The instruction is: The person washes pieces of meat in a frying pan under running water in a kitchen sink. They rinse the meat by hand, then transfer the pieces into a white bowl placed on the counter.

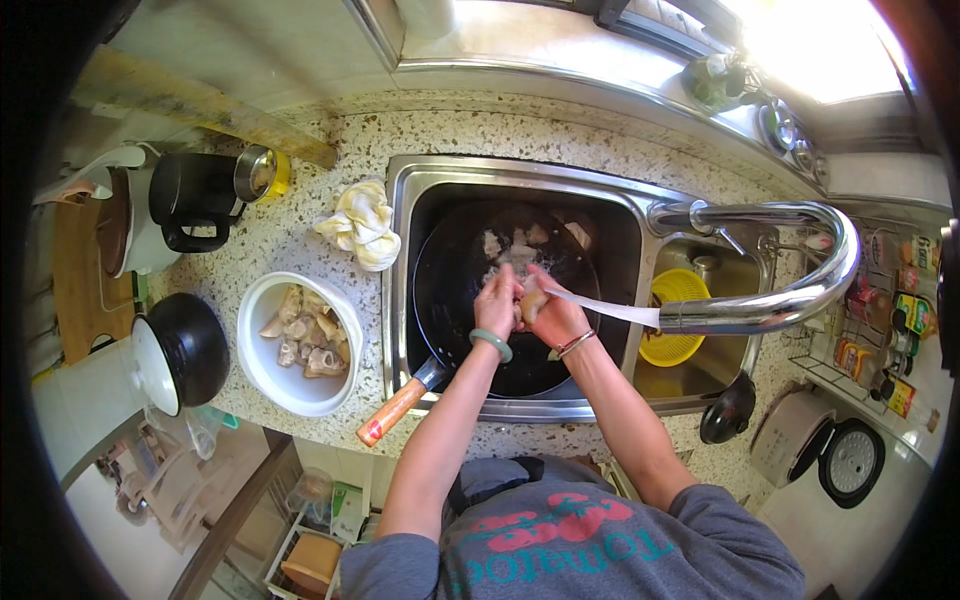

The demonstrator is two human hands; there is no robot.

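Both my hands meet over a black wok (pixel 450 290) that sits in the steel sink (pixel 400 200). My left hand (pixel 497 303), with a green bangle on the wrist, and my right hand (pixel 552 312) together grip a pale piece of meat (pixel 531 297). A stream of water runs onto it from the curved chrome tap (pixel 790 300). Several more pale meat pieces (pixel 515 245) lie in water in the wok. The wok's wooden handle (pixel 392 412) points toward my lower left.
A white bowl (pixel 262 360) holding several meat pieces stands on the speckled counter left of the sink. A crumpled cloth (pixel 362 226), a black mug (pixel 195 198) and a black pot (pixel 190 345) are further left. A yellow strainer (pixel 675 345) lies in the right basin; a black ladle (pixel 728 410) rests nearby.
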